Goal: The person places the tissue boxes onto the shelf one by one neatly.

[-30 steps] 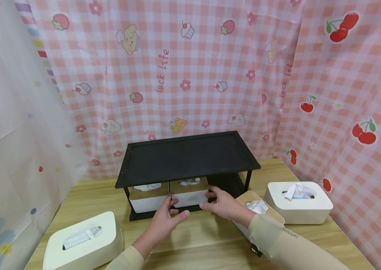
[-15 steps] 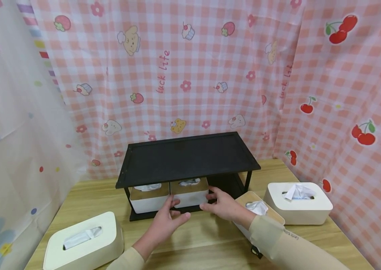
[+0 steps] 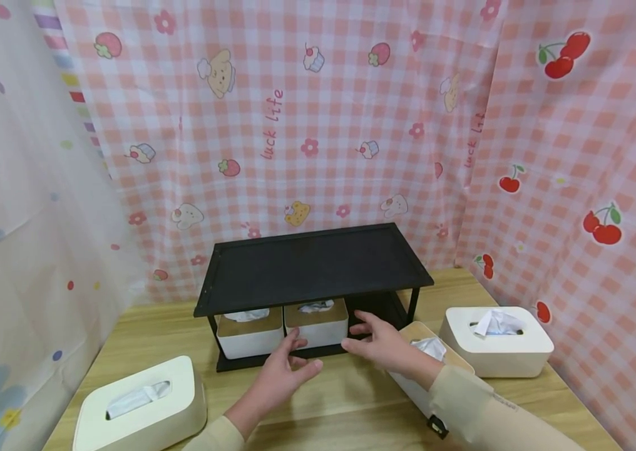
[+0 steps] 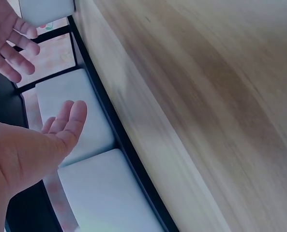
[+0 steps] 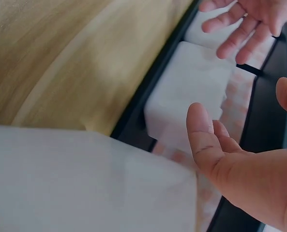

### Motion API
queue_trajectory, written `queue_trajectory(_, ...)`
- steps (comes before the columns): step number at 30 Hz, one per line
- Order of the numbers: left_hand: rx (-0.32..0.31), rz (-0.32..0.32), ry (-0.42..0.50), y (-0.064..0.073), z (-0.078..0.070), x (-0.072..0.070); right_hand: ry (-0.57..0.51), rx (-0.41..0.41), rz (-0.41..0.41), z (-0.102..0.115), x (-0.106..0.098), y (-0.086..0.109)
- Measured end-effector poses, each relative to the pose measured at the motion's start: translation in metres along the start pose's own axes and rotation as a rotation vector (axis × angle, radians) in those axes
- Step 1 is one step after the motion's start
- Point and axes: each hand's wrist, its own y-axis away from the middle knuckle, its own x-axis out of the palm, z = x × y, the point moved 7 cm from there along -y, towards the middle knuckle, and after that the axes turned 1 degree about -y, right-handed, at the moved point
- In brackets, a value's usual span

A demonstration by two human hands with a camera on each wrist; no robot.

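Note:
Two white tissue boxes with wooden lids stand side by side on the lower level of a black two-tier rack [image 3: 318, 266]. My left hand [image 3: 281, 379] is in front of them, its fingertips overlapping the front of the middle box [image 3: 323, 336] near the seam with the left box [image 3: 250, 343]. To the right of the middle box, my right hand [image 3: 388, 351] hovers with fingers spread, apart from its side. Both hands hold nothing. A third wood-lidded tissue box [image 3: 456, 357] lies angled on the table, partly hidden under my right forearm.
A cream tissue box [image 3: 498, 362] stands at the right, and another [image 3: 174, 391] at the front left. The rack's lower level has a gap [image 3: 377, 308] at its right end. Patterned curtains [image 3: 318, 125] enclose the wooden table [image 3: 318, 419].
My right hand has drawn away from the middle box toward the right. My left hand has shifted slightly right along the box fronts. The boxes keep their places in the rack.

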Motion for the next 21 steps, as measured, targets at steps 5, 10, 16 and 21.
queue_trajectory(5,0.005,0.008,0.006,-0.001,-0.005,0.003,-0.001,-0.021,0.015,0.005,-0.014,0.011)
queue_trajectory(10,0.030,0.018,0.022,-0.005,-0.012,0.011,-0.027,-0.018,0.017,0.001,-0.037,0.027)
queue_trajectory(16,0.070,0.061,0.088,-0.011,-0.024,0.035,-0.004,-0.041,-0.075,-0.013,-0.071,0.057)
queue_trajectory(21,0.123,0.083,0.081,-0.014,-0.036,0.055,0.113,-0.042,-0.185,-0.026,-0.095,0.081)
